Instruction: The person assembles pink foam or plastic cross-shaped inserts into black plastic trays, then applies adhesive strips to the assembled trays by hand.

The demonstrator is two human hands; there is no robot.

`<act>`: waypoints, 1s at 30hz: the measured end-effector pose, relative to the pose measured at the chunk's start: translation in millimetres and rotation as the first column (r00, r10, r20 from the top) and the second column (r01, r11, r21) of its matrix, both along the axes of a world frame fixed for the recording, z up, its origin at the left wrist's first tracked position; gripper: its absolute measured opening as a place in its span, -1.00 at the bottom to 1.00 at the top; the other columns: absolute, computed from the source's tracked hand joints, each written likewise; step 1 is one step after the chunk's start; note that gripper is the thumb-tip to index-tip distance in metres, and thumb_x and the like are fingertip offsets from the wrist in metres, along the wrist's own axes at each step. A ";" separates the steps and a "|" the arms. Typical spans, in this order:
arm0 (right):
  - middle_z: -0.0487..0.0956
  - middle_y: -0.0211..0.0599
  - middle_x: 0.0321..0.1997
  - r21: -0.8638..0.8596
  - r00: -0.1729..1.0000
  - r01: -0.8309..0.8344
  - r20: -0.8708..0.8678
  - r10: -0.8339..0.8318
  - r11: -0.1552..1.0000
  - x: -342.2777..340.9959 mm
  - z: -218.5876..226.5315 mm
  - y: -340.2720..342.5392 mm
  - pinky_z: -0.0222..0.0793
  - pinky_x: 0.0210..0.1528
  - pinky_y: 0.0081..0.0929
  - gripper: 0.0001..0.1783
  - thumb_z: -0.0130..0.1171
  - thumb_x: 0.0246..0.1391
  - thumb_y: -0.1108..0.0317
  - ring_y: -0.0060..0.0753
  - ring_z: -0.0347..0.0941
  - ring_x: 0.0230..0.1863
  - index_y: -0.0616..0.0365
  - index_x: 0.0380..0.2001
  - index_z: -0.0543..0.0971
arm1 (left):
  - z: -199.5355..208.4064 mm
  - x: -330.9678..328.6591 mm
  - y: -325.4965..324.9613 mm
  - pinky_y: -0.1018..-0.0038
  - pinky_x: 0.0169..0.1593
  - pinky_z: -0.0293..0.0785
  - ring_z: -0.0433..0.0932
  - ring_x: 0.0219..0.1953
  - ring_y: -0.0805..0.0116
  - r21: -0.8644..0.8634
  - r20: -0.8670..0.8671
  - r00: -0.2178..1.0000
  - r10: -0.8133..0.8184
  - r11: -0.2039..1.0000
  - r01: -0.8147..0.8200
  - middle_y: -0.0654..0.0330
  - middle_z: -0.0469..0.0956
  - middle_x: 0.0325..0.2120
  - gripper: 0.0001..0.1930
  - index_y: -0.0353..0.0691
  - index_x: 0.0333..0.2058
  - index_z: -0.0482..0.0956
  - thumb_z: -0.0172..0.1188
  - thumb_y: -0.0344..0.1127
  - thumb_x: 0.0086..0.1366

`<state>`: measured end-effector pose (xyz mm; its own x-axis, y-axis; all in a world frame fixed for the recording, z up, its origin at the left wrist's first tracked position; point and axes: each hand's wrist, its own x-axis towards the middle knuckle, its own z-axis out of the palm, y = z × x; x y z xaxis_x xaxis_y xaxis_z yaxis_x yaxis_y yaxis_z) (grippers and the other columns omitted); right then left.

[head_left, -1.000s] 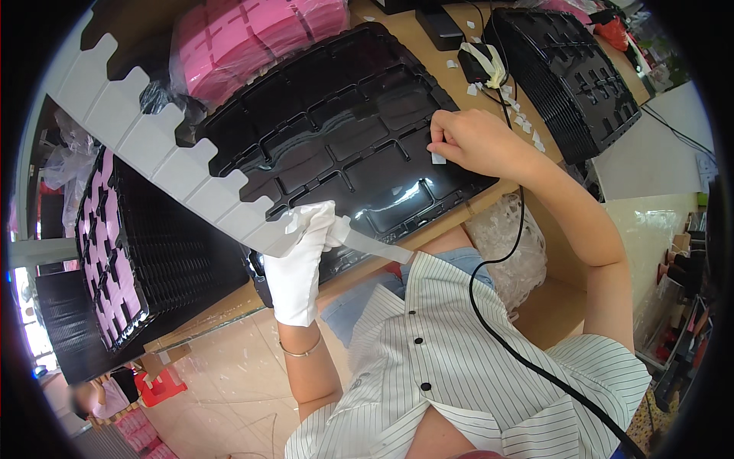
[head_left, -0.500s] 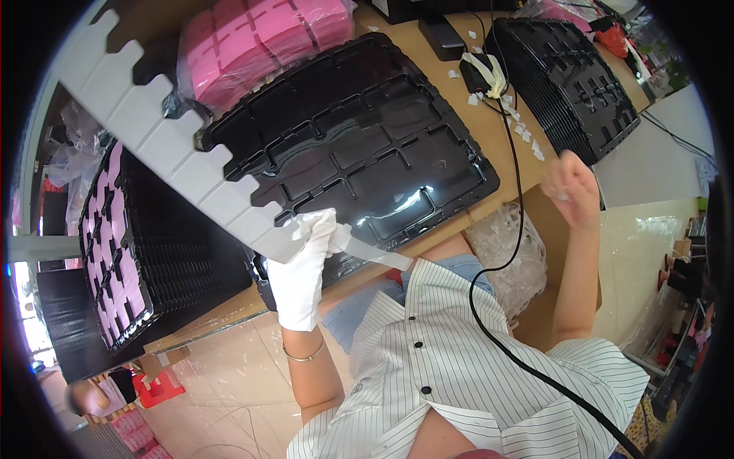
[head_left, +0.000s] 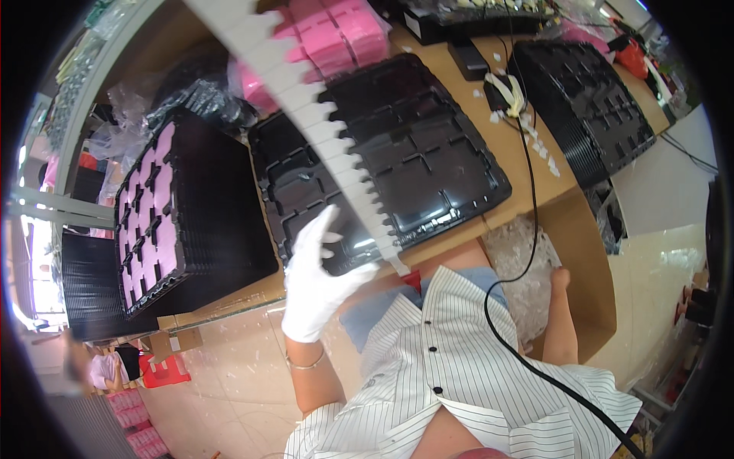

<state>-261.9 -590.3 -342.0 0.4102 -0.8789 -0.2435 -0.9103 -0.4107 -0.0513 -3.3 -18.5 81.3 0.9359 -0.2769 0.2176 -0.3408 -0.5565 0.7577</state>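
Note:
My left hand (head_left: 317, 281), in a white glove, is raised at the near edge of the black trays with its fingers and thumb spread. A long pale strip (head_left: 329, 149) with notched edges slants from the top of the view down to just right of the glove, and no fingers are wrapped round it. Beneath the strip lies a large black plastic tray (head_left: 417, 145) with moulded compartments. My bare right hand (head_left: 561, 277) is low on the right at a cardboard box, beside clear plastic scraps (head_left: 520, 264). Its fingers are mostly hidden.
Stacked black trays (head_left: 218, 206) with pink pieces stand left; another black stack (head_left: 585, 107) is far right. Wrapped pink foam (head_left: 336, 34) sits behind the trays. White scraps (head_left: 541, 149) dot the table. A black cable (head_left: 527, 191) hangs across to me. The cardboard box (head_left: 589, 252) is open.
My left hand has gone from gripping the strip to spread fingers. The strip has swung rightward across the tray. My right hand has dropped from beside the table to the box.

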 end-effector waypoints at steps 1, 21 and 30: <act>0.62 -0.04 -0.18 -0.193 0.957 0.116 0.283 -0.059 0.974 9.8 16.2 -4.0 0.47 -0.13 -0.21 -0.70 0.16 0.09 0.23 -0.03 0.56 -0.18 0.27 -0.25 0.59 | -4.7 1.7 12.8 0.45 -0.09 0.47 0.52 -0.20 0.35 -0.039 0.030 0.995 0.095 0.995 -0.094 0.11 0.52 -0.05 -0.41 -0.22 0.10 0.45 0.39 -0.28 0.05; 0.46 -0.17 -0.21 -0.718 -0.135 -0.694 0.195 0.972 0.047 624.1 393.5 326.9 0.39 -0.06 -0.23 -0.71 0.34 -0.17 0.38 -0.09 0.45 -0.17 0.14 -0.28 0.59 | -9.4 81.2 24.1 0.45 -0.01 0.49 0.61 -0.11 0.23 -0.018 0.176 0.978 0.108 0.994 -0.106 0.07 0.61 -0.16 -0.76 -0.22 -0.11 0.60 0.20 -0.30 0.27; 0.43 -0.53 -0.70 0.049 0.199 -0.969 0.737 0.646 0.243 644.3 443.9 326.4 0.17 -0.57 -0.65 -0.82 0.34 -0.01 0.31 -0.71 0.28 -0.65 0.23 -0.50 0.65 | -14.1 97.0 37.3 0.56 -0.07 0.51 0.62 -0.20 0.45 -0.226 -0.146 0.977 0.154 0.957 -0.185 0.19 0.64 -0.21 -0.81 -0.23 -0.16 0.65 0.24 -0.38 0.25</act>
<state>382.4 -263.9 101.9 0.9692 0.2272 0.0954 0.2240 -0.6510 -0.7253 93.7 18.8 67.1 0.9886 -0.0667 0.1353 -0.1507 -0.3974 0.9052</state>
